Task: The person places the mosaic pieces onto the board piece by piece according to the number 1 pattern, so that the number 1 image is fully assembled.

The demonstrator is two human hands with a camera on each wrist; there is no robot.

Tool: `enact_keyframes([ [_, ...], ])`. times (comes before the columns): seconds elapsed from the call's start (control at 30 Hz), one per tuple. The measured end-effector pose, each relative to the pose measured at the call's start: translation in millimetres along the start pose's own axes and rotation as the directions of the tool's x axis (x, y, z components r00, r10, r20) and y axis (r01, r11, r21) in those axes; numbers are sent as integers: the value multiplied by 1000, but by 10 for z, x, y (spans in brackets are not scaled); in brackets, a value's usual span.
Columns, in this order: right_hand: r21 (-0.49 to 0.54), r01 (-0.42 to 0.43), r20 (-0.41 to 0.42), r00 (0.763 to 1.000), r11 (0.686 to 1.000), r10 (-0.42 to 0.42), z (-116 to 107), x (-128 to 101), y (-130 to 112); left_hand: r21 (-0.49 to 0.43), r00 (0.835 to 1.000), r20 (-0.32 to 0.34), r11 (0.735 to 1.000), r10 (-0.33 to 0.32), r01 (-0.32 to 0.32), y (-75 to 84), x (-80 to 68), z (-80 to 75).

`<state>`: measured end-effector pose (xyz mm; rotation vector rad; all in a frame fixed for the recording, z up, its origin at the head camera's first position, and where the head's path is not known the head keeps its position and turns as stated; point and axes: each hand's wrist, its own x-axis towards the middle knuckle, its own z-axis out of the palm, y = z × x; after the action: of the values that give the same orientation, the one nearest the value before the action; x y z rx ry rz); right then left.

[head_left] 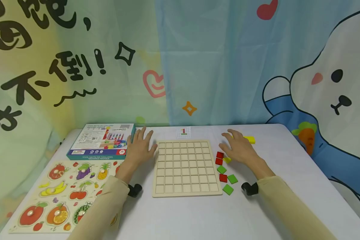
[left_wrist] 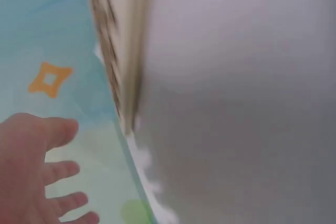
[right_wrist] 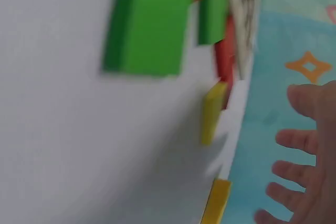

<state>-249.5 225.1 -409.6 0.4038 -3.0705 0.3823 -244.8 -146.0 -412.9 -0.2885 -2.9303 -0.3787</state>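
Note:
A wooden grid board point(head_left: 186, 166) with empty square cells lies flat in the middle of the white table point(head_left: 198, 216). My left hand point(head_left: 141, 146) rests open on the table just left of the board, fingers spread point(left_wrist: 37, 171). My right hand point(head_left: 238, 146) hovers open to the board's right, fingers spread point(right_wrist: 310, 171), over loose tiles. Red tiles point(head_left: 219, 158), green tiles point(head_left: 228, 189) and a yellow tile point(head_left: 227, 160) lie beside the board's right edge. In the right wrist view a green tile point(right_wrist: 152, 24) and a yellow tile point(right_wrist: 212, 111) show blurred. Neither hand holds anything.
A boxed toy set point(head_left: 102, 140) lies at the back left. A fruit peg puzzle point(head_left: 63, 196) covers the front left corner. A small pattern card point(head_left: 183, 132) sits behind the board, and a yellow block point(head_left: 249, 139) lies past my right hand. A printed curtain point(head_left: 180, 60) hangs behind.

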Motion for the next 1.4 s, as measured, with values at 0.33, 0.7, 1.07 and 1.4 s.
enact_keyframes([
  [0.33, 319, -44, 41, 999, 947, 32, -52, -219, 79, -541, 995, 25, 836, -93, 91, 271, 71, 161],
  [0.7, 368, -109, 62, 994, 923, 92, 198, -373, 236, -715, 961, 25, 667, -275, 209, 262, 54, 456],
  [1.07, 339, -109, 68, 993, 934, 92, 193, -356, 219, -642, 984, -50, 760, -172, 100, 148, 1, 536],
  [1.4, 351, -95, 71, 995, 931, 74, 182, -358, 223, -646, 985, -84, 761, -149, 60, 94, -41, 554],
])
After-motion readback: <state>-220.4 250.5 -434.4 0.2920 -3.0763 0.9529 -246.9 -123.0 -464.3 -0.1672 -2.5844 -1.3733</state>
